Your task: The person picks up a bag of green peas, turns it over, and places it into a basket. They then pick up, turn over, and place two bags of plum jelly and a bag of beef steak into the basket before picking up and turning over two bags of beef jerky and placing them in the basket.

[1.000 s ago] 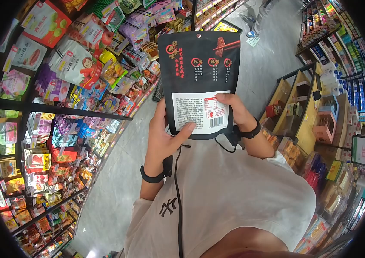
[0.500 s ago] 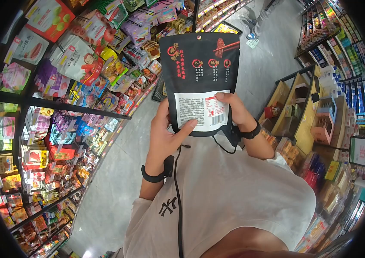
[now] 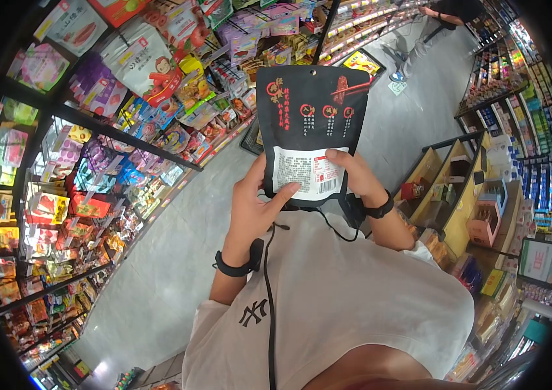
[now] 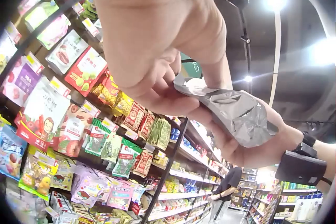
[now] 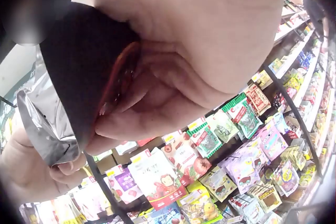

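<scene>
A black snack pouch (image 3: 311, 130) with red lettering and a picture of food in chopsticks is held upright in front of the chest. Its back faces the head camera, showing a white label (image 3: 292, 170) with small print and a barcode. My left hand (image 3: 254, 203) grips the lower left edge, thumb lying across the label. On the other side, my right hand (image 3: 362, 179) pinches the lower right edge, its thumb on the label's upper corner. The left wrist view shows the pouch's silvery bottom (image 4: 244, 119), with curled fingers (image 4: 168, 95) behind it.
Racks of hanging snack bags (image 3: 139, 71) line the left side. Wooden display bins (image 3: 448, 175) and stocked shelves stand on the right. A grey floor aisle (image 3: 178, 240) runs between. Another person (image 3: 432, 32) stands farther up the aisle.
The head view has swung, so the racks and aisle sit differently in it. The pouch appears slightly lower and farther right, still in the same grip of both hands.
</scene>
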